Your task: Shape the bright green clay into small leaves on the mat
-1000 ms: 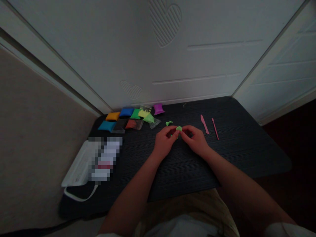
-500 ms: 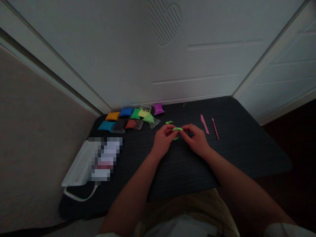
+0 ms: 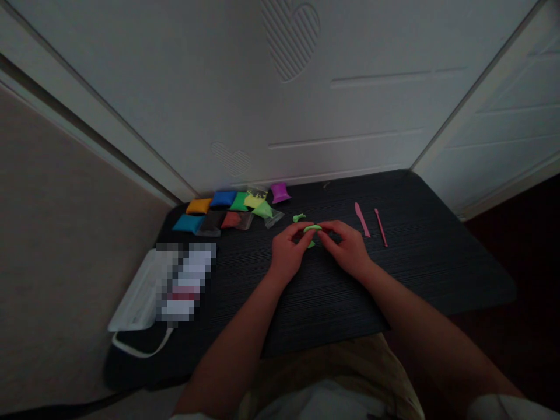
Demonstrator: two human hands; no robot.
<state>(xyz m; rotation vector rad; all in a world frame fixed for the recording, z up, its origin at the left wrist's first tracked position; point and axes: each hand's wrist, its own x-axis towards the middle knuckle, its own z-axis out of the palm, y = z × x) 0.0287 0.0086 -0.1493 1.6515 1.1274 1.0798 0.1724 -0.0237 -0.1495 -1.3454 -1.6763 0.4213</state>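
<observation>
Between the fingertips of both hands is a small flattened piece of light green modelling clay (image 3: 312,228), seen nearly edge-on. My left hand (image 3: 289,249) pinches its left end with thumb and fingers. On its right end my right hand (image 3: 346,244) is closed in the same way. Another bit of green clay (image 3: 311,245) lies on the table just below the fingers, partly hidden by my left thumb. A small twisted green scrap (image 3: 298,217) rests a little beyond my left hand.
Several coloured clay packets, among them a purple packet (image 3: 280,192) and a teal packet (image 3: 188,224), lie at the back left of the dark table (image 3: 429,256). To the right are a pink plastic knife (image 3: 362,219) and a thin pink stick tool (image 3: 381,227). A white strapped item (image 3: 137,291) sits front left.
The held green clay has turned from showing its round face to a thin, edge-on strip. Both hands stay in nearly the same place, still pinching it.
</observation>
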